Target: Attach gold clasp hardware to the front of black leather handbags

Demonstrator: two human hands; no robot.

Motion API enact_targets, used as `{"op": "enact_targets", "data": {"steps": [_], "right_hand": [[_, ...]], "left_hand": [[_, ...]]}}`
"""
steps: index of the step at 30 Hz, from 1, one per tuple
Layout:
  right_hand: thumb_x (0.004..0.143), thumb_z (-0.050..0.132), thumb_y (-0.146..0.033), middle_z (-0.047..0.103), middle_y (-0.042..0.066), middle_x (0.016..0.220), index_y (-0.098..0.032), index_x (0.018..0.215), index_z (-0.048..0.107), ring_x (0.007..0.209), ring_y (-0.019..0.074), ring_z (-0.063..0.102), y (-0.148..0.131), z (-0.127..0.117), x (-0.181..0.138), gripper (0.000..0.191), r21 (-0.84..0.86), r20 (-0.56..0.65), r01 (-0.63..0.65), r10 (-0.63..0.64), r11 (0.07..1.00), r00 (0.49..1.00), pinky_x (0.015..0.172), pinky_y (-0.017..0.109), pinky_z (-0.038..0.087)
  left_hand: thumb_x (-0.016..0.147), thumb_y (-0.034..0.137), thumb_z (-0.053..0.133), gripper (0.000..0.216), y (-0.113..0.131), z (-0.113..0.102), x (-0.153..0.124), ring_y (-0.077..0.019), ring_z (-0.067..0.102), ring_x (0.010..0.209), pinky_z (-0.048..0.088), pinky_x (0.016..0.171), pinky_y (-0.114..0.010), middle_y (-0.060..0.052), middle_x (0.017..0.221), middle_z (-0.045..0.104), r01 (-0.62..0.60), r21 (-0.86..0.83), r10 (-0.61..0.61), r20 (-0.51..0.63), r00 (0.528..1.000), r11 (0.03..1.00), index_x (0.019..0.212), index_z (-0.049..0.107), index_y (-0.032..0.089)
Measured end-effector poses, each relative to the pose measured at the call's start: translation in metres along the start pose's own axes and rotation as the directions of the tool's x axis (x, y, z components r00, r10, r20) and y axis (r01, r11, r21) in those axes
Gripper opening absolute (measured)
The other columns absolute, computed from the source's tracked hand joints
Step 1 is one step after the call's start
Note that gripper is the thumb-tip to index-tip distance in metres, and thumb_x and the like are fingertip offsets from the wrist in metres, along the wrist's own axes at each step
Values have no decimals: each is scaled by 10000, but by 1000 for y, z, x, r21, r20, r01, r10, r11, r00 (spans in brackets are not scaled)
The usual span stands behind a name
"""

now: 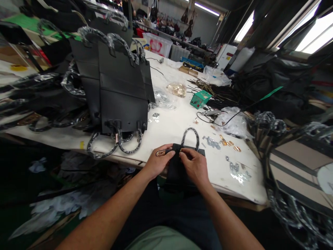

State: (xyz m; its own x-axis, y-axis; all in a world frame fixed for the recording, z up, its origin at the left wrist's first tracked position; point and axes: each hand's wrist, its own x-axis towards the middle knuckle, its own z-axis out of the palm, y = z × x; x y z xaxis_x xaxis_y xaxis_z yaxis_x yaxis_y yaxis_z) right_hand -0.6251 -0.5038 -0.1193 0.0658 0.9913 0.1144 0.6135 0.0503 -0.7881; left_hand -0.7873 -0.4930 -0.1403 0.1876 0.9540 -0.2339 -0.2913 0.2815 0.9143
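Observation:
At the front edge of the table hangs a black bag panel (178, 173), its plastic-wrapped loop handle (191, 129) lying on the white top. My left hand (156, 164) is closed on the panel's left side, thumb on top. A narrow black strap with a gold-coloured metal fitting (160, 152) sticks out from under that thumb. My right hand (196, 166) has thumb and forefinger pinched together near the base of the handle. Between those fingertips is a tiny shiny piece, too small to name. The panel's lower part falls into shadow below the table edge.
Stacked black bag panels (122, 93) with wrapped handles fill the table's left. Flat metal plates (212, 142), gold fittings (226, 140) and more small plates (238, 172) lie to the right. Beyond them are a green box (201, 99), a corded tool (211, 113) and plastic bags (232, 121).

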Motion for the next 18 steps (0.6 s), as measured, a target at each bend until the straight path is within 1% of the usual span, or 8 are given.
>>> {"op": "enact_targets", "data": {"steps": [4, 8, 12, 15, 18], "right_hand": [[860, 574, -399, 741, 34, 985, -233, 999, 728, 836, 218, 689, 2, 5, -3, 266, 20, -25, -38, 38, 999, 999, 753, 318, 543], [846, 597, -403, 745, 14, 897, -242, 1002, 722, 757, 199, 685, 2, 6, -6, 256, 26, -34, -72, 73, 997, 997, 712, 303, 537], [834, 599, -402, 746, 18, 835, -227, 982, 727, 717, 198, 683, 1, 7, -4, 263, 38, -48, -99, 101, 994, 994, 671, 293, 531], [829, 595, -386, 750, 17, 842, -223, 965, 734, 705, 192, 681, 0, 6, -1, 253, 32, -35, -101, 102, 994, 994, 669, 287, 527], [826, 582, -347, 753, 18, 859, -222, 936, 742, 716, 188, 679, -2, 8, 3, 231, -15, -18, -74, 74, 997, 997, 677, 283, 521]], "left_hand": [[753, 345, 724, 438, -3, -2, 1, -193, 691, 821, 544, 704, -275, -70, 1019, 747, -31, 27, 31, 19, 999, 999, 1155, 679, 178], [771, 329, 711, 406, -7, -3, 1, -207, 695, 894, 540, 775, -282, -66, 1030, 751, -59, 62, 59, 5, 998, 996, 1147, 682, 177], [797, 328, 689, 390, -8, -3, 2, -226, 687, 987, 529, 877, -316, -68, 1111, 734, -92, 79, 89, 37, 995, 993, 1158, 682, 182], [795, 339, 691, 428, -9, -4, 2, -241, 685, 1008, 527, 909, -344, -79, 1134, 727, -90, 106, 87, 27, 996, 990, 1188, 674, 169], [790, 348, 694, 437, -12, -4, 2, -247, 680, 1027, 519, 940, -356, -82, 1139, 725, -98, 161, 100, -5, 995, 982, 1185, 682, 159]]}}
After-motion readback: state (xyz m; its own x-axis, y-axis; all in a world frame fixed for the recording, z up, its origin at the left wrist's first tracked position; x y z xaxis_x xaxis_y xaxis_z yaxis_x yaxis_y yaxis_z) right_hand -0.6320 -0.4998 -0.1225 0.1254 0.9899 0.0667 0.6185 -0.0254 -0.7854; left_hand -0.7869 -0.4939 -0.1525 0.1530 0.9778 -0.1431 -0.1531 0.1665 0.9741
